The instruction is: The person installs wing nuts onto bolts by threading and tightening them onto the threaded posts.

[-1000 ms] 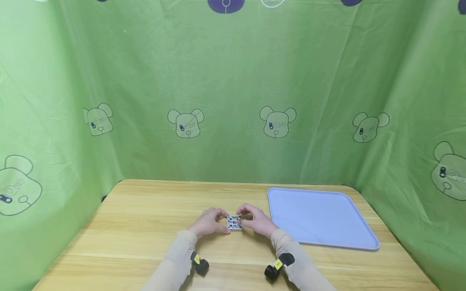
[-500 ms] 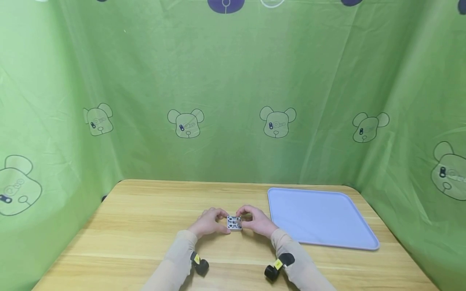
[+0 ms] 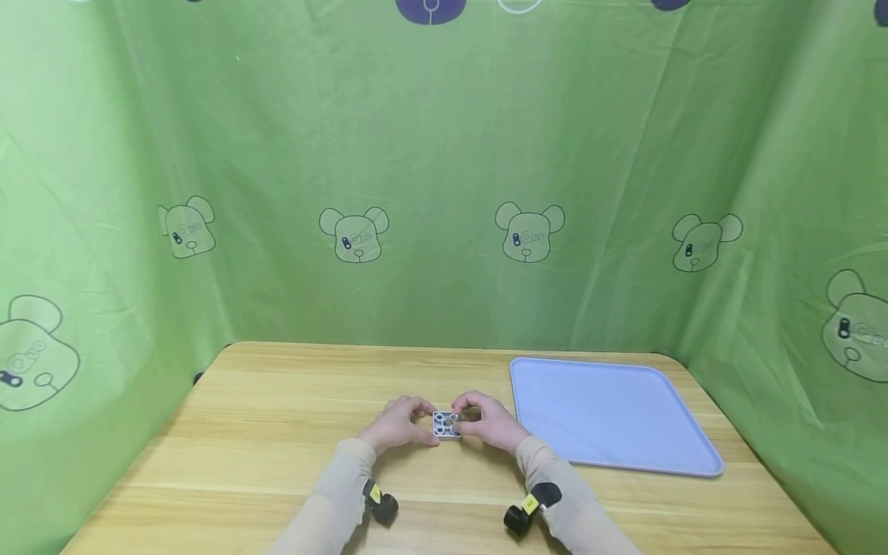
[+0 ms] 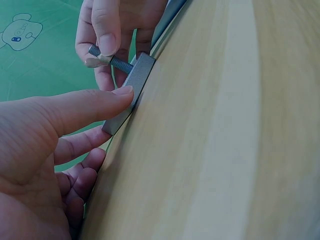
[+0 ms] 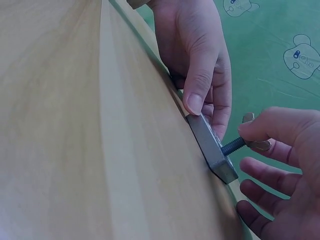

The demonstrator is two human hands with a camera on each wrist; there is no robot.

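A small square metal block [image 3: 447,436] with round holes in its top rests on the table between the two hands. My left hand [image 3: 398,425] grips its left side, thumb on the near face and fingers at the far side. From the block's right half rises a threaded stud [image 5: 233,146], with a wing nut [image 4: 95,62] on it. The stud's end sticks out past the nut in the left wrist view. My right hand [image 3: 494,424] pinches the wing nut between thumb and index finger; its other fingers are spread beside the block. The fingers partly cover the nut.
A shallow pale-blue tray [image 3: 610,416] lies on the wooden table [image 3: 291,401], just right of the right hand. Green curtains [image 3: 444,293] with bear drawings close in the back and sides. Each sleeve carries a small black wrist camera [image 3: 384,509].
My right thumb and index finger have shifted slightly around the wing nut. The left hand and the block stay in place.
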